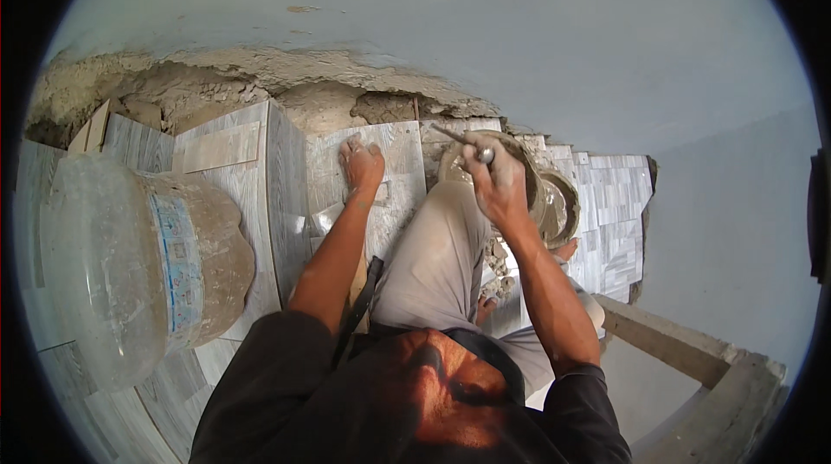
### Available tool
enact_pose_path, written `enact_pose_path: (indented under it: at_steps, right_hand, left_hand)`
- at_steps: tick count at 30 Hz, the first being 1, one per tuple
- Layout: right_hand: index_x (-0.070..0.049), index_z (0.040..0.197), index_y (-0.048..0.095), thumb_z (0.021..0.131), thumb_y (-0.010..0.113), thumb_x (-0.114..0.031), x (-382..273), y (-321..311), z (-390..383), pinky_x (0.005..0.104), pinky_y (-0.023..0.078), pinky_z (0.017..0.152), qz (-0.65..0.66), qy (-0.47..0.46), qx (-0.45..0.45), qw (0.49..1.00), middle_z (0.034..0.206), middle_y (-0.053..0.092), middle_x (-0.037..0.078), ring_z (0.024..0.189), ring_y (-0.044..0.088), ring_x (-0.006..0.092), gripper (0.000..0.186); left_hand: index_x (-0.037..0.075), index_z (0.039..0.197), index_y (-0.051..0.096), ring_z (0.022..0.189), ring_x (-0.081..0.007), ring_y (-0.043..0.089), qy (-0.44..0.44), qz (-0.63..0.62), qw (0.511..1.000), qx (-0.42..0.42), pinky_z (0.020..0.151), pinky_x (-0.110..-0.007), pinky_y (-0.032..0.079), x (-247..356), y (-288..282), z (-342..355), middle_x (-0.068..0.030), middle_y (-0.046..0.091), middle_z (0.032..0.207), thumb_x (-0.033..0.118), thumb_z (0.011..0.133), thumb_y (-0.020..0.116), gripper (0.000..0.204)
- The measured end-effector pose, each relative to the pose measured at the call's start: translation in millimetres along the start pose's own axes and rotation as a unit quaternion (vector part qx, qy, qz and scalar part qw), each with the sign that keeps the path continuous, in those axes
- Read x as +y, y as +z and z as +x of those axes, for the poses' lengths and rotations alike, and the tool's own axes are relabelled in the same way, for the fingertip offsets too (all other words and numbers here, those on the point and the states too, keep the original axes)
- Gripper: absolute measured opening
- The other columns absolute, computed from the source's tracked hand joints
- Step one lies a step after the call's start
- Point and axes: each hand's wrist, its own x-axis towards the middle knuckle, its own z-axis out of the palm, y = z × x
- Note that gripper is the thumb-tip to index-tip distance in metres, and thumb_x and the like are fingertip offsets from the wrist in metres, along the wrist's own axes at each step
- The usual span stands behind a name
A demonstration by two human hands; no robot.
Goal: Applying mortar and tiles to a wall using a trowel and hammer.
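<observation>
Here, left hand (362, 168) rests loosely spread near tile edge (394, 129); across open room, right hand (502, 185) clutches trowel (486, 155).

The head-worn fisheye looks down closely on left hand (362, 165) and right hand (502, 183).

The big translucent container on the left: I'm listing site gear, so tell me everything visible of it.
The container looks like rounded translucent plastic, wide and pale at left, narrower and brownish at right. A blue and white band wraps its middle. It rests among grey tiles, apart from the left hand. Whether upright or lying is unclear.
</observation>
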Motion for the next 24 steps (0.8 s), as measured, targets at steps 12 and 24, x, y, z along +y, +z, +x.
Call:
enact_pose_path:
  at_steps: [12,24]
  right_hand:
    - [-0.001,0.105,0.057,0.093,0.056,-0.014,77,100,92,0.0332,0.05,0.059,-0.024,-0.049,-0.026,0.998,0.072,0.063,0.012,0.063,0.062,0.0198,0.018]
    - [-0.003,0.111,0.058,0.091,0.056,-0.009,97,122,94,0.0357,0.05,0.062,-0.035,-0.035,-0.068,0.996,0.076,0.063,0.013,0.065,0.062,0.0253,0.02]
  left_hand:
    - [-0.002,0.108,0.051,0.12,-0.0336,0.039,-0.01,0.166,0.981,0.096,0.106,-0.05,0.026,-23,43,35,-0.0162,0.046,0.122,0.017,0.084,0.058,0.031]
    - [-0.001,0.108,0.051,0.123,-0.0323,0.039,-0.009,0.17,0.982,0.08,0.108,-0.051,0.025,-18,40,38,-0.0163,0.046,0.126,0.014,0.086,0.053,0.027]
